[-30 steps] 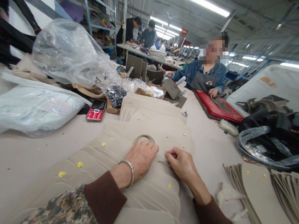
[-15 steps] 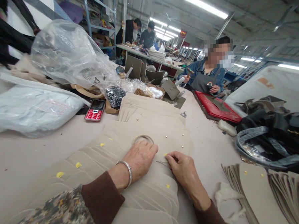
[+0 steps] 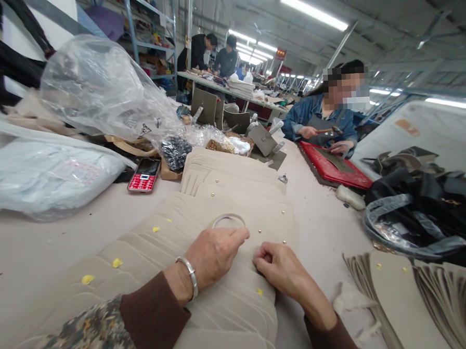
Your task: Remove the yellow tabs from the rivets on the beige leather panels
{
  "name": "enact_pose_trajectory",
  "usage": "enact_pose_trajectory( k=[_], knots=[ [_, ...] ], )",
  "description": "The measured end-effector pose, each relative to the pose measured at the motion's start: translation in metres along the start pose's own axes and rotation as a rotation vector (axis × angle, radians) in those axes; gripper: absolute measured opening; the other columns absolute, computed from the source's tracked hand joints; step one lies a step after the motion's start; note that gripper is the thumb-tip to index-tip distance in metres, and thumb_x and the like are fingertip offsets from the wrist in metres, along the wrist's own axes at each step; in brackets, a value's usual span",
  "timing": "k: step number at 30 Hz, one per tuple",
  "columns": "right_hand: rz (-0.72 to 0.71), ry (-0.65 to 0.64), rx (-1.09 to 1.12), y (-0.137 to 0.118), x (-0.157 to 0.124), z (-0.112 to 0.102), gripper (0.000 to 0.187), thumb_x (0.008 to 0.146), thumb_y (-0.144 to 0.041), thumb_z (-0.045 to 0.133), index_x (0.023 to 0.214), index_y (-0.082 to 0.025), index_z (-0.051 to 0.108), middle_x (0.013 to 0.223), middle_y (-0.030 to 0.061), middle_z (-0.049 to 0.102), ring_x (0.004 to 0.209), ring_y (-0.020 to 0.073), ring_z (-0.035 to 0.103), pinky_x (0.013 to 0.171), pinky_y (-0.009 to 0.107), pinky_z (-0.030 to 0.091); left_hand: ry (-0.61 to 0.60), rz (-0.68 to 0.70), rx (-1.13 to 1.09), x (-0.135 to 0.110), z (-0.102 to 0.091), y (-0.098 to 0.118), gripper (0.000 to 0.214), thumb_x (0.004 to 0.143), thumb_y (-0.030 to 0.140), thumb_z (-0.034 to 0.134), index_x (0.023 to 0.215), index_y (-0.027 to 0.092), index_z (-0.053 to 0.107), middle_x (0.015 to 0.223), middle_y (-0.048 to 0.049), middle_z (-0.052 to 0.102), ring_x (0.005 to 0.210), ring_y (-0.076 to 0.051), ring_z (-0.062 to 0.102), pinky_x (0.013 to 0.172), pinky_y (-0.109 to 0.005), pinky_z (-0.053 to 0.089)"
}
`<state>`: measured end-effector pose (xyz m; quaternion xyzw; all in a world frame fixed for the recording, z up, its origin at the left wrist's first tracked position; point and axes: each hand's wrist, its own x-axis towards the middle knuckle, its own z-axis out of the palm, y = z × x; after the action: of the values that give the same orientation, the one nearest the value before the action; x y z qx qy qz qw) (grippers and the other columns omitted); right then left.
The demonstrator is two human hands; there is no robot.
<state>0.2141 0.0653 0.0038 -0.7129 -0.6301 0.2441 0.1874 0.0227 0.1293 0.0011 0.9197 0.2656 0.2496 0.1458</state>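
A fanned row of beige leather pieces [image 3: 204, 217] lies across the table [image 3: 44, 236] in front of me. My left hand [image 3: 216, 253], with a silver bangle at the wrist, presses down on the top piece, fingers curled together, just below a small clear ring-shaped lid [image 3: 228, 220]. My right hand [image 3: 279, 268] rests beside it on the same piece, fingers pinched closed; what they hold is hidden. Small brass studs [image 3: 259, 230] dot the leather near both hands.
A red phone [image 3: 143, 175], big plastic bags [image 3: 95, 88], and boxes of hardware [image 3: 175, 151] stand at the back left. A black bag heap [image 3: 426, 206] and stacked beige pieces [image 3: 419, 295] lie right. A person in denim works over a red mat [image 3: 334, 164].
Both hands slid slightly toward me, away from the ring lid. The thin needle-like tool seen at my right fingertips no longer shows. The person opposite now leans over the red mat with a hammer.
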Motion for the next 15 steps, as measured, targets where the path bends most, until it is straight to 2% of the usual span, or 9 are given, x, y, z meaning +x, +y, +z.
enact_pose_trajectory(
  k=[3,6,8,10,12,15],
  knots=[
    [0.034,0.077,0.052,0.006,0.005,0.003,0.009,0.069,-0.016,0.058,0.064,-0.019,0.064,0.052,-0.0024,0.062,0.049,0.0129,0.055,0.047,0.021,0.034,0.050,0.025,-0.070,-0.001,0.001,0.002,0.023,0.095,0.015,0.041,0.115,0.019,0.052,0.092,-0.0035,0.069,0.080,-0.016,0.065,0.069,-0.026,0.050],
    [-0.015,0.189,0.234,0.007,0.005,0.006,0.010,0.077,-0.024,0.059,0.074,-0.018,0.067,0.057,-0.0014,0.064,0.050,0.0132,0.056,0.048,0.022,0.040,0.083,0.040,-0.078,-0.002,0.002,0.003,0.037,0.095,0.017,0.042,0.132,0.021,0.040,0.100,-0.0054,0.070,0.083,-0.016,0.068,0.068,-0.026,0.052],
    [-0.135,0.253,0.363,0.004,0.003,0.006,0.016,0.083,-0.029,0.058,0.088,-0.017,0.069,0.073,0.0022,0.070,0.060,0.0148,0.062,0.055,0.023,0.048,0.078,0.038,-0.058,-0.002,0.003,0.003,0.041,0.096,0.019,0.043,0.136,0.020,0.035,0.097,-0.0055,0.070,0.080,-0.017,0.068,0.064,-0.025,0.052],
    [-0.289,0.296,0.380,-0.001,0.000,0.005,0.020,0.085,-0.028,0.059,0.099,-0.018,0.068,0.087,0.0053,0.071,0.073,0.0165,0.065,0.064,0.025,0.052,0.062,0.028,-0.035,-0.002,0.004,0.003,0.039,0.096,0.019,0.042,0.134,0.019,0.035,0.090,-0.0045,0.071,0.074,-0.018,0.068,0.059,-0.026,0.050],
    [-0.426,0.323,0.295,-0.006,-0.001,0.004,0.018,0.087,-0.023,0.057,0.101,-0.019,0.067,0.090,0.0062,0.071,0.078,0.0167,0.065,0.069,0.027,0.052,0.046,0.020,-0.018,-0.001,0.003,0.004,0.036,0.096,0.018,0.042,0.131,0.017,0.036,0.085,-0.0038,0.070,0.070,-0.018,0.067,0.056,-0.026,0.048],
    [-0.558,0.323,0.175,-0.011,0.000,0.006,0.017,0.089,-0.016,0.051,0.094,-0.020,0.067,0.085,0.0055,0.070,0.077,0.0160,0.064,0.071,0.027,0.050,0.012,0.004,-0.004,0.000,0.003,0.006,0.031,0.096,0.019,0.042,0.127,0.017,0.038,0.081,-0.0027,0.069,0.068,-0.019,0.067,0.054,-0.027,0.046]
  ],
)
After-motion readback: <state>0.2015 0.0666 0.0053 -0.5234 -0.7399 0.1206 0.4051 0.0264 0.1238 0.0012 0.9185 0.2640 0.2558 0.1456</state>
